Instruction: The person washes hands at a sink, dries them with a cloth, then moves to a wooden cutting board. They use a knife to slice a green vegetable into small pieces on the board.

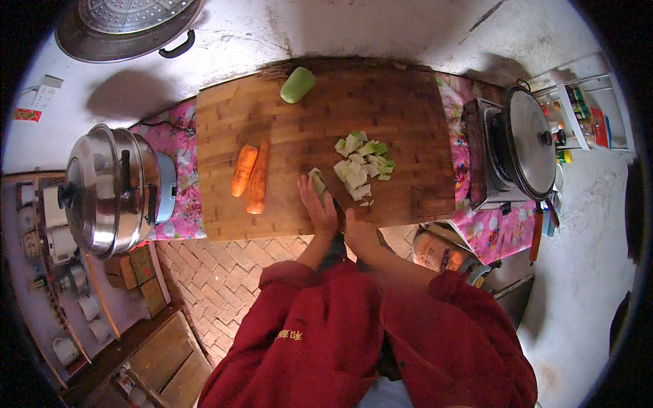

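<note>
A large wooden cutting board (401, 122) lies in front of me. My left hand (318, 207) presses down on a pale green vegetable piece (317, 181) near the board's front edge. Just to its right, my right hand (358, 231) grips a knife (336, 202) whose blade stands against that piece. A pile of cut green chunks (362, 166) lies right of the blade. Two peeled carrots (250, 175) rest side by side on the left part of the board. A whole peeled green vegetable (297, 84) sits at the far edge.
A steel lidded pot (102, 190) stands left of the board on a pink floral cloth (178, 197). A stove with a lidded dark pan (527, 139) is on the right, beside a shelf of bottles (585, 112). A metal steamer pan (129, 27) sits far left. Brick floor lies below.
</note>
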`<action>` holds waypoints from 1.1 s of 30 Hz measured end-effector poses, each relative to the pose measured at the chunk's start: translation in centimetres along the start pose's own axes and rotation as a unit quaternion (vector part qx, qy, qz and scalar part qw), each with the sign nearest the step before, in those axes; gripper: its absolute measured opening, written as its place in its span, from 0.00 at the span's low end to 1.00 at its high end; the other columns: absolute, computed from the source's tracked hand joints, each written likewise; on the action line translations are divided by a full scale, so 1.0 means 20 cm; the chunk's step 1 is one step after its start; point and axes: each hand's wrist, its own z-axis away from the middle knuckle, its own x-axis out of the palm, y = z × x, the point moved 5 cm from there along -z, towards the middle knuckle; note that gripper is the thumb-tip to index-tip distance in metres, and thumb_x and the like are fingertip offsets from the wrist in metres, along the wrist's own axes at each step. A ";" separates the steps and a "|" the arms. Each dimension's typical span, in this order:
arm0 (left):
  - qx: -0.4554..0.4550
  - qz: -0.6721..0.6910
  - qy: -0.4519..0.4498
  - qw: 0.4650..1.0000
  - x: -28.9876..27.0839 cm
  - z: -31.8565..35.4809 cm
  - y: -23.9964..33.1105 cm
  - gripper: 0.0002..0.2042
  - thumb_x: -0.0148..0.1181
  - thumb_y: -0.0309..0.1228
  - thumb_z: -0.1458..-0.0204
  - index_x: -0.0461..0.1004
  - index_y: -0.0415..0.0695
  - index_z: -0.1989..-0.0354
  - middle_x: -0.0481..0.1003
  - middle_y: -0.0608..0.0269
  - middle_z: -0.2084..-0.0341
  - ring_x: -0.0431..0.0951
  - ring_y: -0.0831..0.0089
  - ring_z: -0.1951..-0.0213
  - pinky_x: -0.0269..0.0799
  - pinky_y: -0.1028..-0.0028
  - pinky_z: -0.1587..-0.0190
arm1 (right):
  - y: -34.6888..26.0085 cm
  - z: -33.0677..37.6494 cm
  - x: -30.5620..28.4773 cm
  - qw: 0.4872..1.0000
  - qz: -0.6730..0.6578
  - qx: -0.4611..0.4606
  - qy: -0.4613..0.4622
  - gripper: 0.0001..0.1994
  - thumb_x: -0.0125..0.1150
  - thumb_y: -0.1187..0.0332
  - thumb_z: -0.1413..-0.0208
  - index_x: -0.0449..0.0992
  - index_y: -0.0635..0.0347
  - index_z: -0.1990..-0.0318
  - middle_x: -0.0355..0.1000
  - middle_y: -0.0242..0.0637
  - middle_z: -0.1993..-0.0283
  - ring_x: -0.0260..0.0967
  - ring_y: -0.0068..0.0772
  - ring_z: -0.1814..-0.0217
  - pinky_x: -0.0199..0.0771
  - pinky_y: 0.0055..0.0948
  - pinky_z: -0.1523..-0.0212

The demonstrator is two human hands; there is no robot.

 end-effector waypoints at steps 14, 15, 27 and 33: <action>-0.099 0.091 0.105 0.985 -0.13 -0.01 -0.17 0.18 0.48 0.26 0.43 0.67 0.35 0.44 0.64 0.45 0.42 0.63 0.52 0.40 0.57 0.60 0.38 | 0.04 -0.08 -0.27 0.987 -0.056 0.019 -0.152 0.18 0.44 0.67 0.39 0.58 0.69 0.44 0.75 0.56 0.69 0.74 0.61 0.68 0.73 0.55 0.67; -0.101 0.112 0.091 0.984 -0.20 -0.01 -0.21 0.17 0.49 0.27 0.44 0.68 0.36 0.46 0.66 0.46 0.45 0.65 0.52 0.43 0.60 0.61 0.41 | 0.02 -0.07 -0.31 0.984 -0.061 0.037 -0.161 0.18 0.43 0.66 0.38 0.58 0.69 0.44 0.75 0.57 0.69 0.74 0.62 0.68 0.72 0.55 0.67; -0.008 -0.040 0.002 0.999 -0.26 -0.10 0.03 0.11 0.58 0.25 0.53 0.73 0.39 0.60 0.69 0.48 0.62 0.72 0.51 0.59 0.70 0.61 0.55 | -0.10 -0.03 -0.31 0.989 -0.064 0.013 -0.134 0.22 0.44 0.69 0.40 0.56 0.71 0.40 0.75 0.56 0.69 0.73 0.60 0.66 0.72 0.54 0.64; 0.105 -0.105 -0.121 0.981 -0.26 -0.16 0.03 0.09 0.58 0.25 0.57 0.73 0.40 0.65 0.71 0.50 0.62 0.71 0.51 0.58 0.70 0.59 0.56 | -0.13 -0.05 -0.32 0.993 -0.022 -0.001 -0.113 0.15 0.47 0.71 0.44 0.59 0.66 0.50 0.75 0.54 0.73 0.74 0.58 0.69 0.72 0.56 0.67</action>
